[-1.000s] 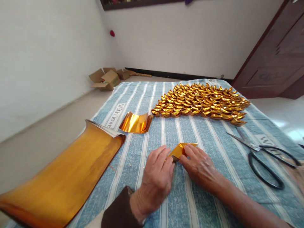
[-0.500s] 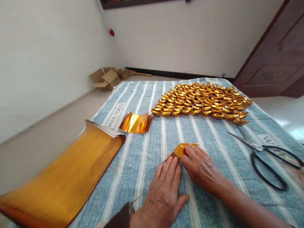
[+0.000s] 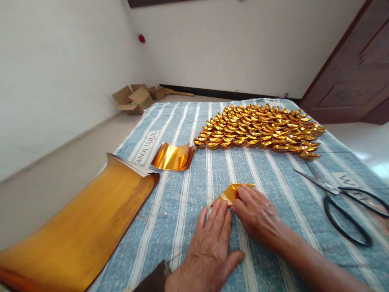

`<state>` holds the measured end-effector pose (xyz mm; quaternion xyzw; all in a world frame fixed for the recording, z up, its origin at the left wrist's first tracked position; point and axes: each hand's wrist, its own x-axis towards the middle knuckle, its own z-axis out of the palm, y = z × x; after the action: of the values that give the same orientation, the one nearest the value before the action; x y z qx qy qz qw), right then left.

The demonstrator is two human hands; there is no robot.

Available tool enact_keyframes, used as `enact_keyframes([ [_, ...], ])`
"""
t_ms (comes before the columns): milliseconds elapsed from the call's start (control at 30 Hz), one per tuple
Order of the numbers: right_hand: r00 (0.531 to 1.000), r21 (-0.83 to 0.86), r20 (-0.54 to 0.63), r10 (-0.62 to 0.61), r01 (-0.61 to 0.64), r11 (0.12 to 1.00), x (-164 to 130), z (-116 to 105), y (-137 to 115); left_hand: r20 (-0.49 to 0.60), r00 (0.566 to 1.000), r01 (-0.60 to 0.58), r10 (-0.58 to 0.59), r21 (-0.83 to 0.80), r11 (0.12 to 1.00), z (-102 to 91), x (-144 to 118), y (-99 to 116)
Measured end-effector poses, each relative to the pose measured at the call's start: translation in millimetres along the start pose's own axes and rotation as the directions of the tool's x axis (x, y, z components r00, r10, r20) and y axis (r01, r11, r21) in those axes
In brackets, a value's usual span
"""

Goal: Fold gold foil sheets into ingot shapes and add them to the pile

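Left hand (image 3: 209, 247) lies flat, fingers spread and together, palm down on the striped cloth (image 3: 182, 190); its fingertips touch the near corner of the folded gold paper (image 3: 232, 192) but its grip is open and has hold of nothing. Right hand (image 3: 258, 215) has thumb and fingers closed onto the paper's near right edge, pinning it to the cloth. The paper sits mid-cloth, just ahead of both hands, part folded to a triangle-like shape.

To crease well, I'd judge: keep the left fingertips as an anchor, run the right fingers along the fold with firm flat pressure, edges aligned first; foil shows every stray wrinkle.

Around: rows of finished gold ingots (image 3: 261, 129) at the far side, a small curled gold sheet (image 3: 173, 157) to the left, a big stack of gold sheets (image 3: 82, 227) at near left, black scissors (image 3: 343, 196) lying well to the right.
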<state>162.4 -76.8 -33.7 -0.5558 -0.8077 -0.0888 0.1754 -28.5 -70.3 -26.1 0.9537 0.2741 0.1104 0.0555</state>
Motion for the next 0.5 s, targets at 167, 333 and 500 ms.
enact_keyframes([
  [167, 1.0, -0.007, -0.018, 0.006, -0.007, 1.0, -0.2, -0.3, -0.2, 0.02, 1.0, -0.007, 0.007, 0.0, 1.0, -0.4, 0.5, -0.5],
  [333, 0.999, -0.011, -0.038, -0.013, 0.013, 1.0, 0.7, -2.8, -0.5, 0.063, 0.997, 0.031, -0.033, 0.033, 0.999, -2.2, 0.9, 0.7],
  [500, 0.999, -0.004, -0.042, -0.009, 0.009, 1.0, 1.4, -3.4, -0.9, 0.086, 0.996, 0.01, -0.016, 0.072, 0.997, -1.8, 0.3, 1.4],
])
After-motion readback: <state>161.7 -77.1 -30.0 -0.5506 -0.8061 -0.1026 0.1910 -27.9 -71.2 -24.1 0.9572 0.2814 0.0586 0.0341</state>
